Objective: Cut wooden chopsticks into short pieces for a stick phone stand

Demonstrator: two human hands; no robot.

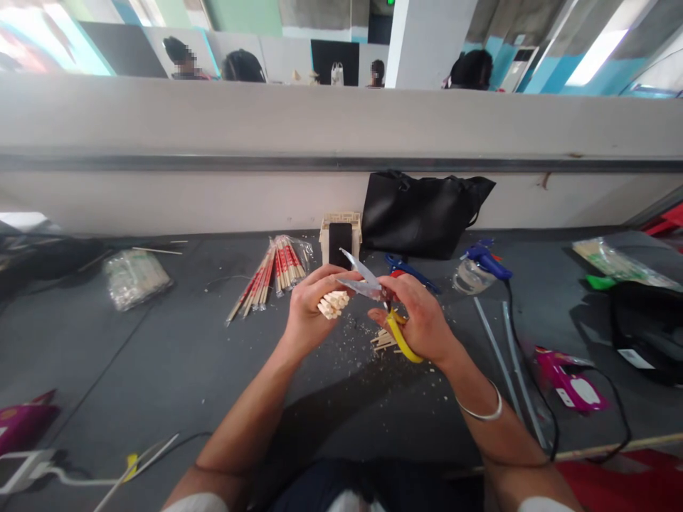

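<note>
My left hand [309,306] is closed round a bundle of pale wooden sticks [334,304], their cut ends facing me. In my right hand [419,313] is a pair of scissors [401,338] with yellow handles. Its blades are spread and point left, close to the bundle; whether they touch it I cannot tell. Beneath my hands, short cut sticks [385,341] and pale chips lie on the dark table [235,398]. Just beyond stands a small wooden stick-built model [341,215] with a black phone [337,238] leaning on it.
Chopsticks in red-printed wrappers [272,274] and a plastic-wrapped pack [136,277] lie left. A black bag [421,213] leans on the partition. Right are blue pliers-like tools [410,272], a blue glue gun [488,259] with a cord, clear glue sticks [499,355] and a magenta packet [570,380].
</note>
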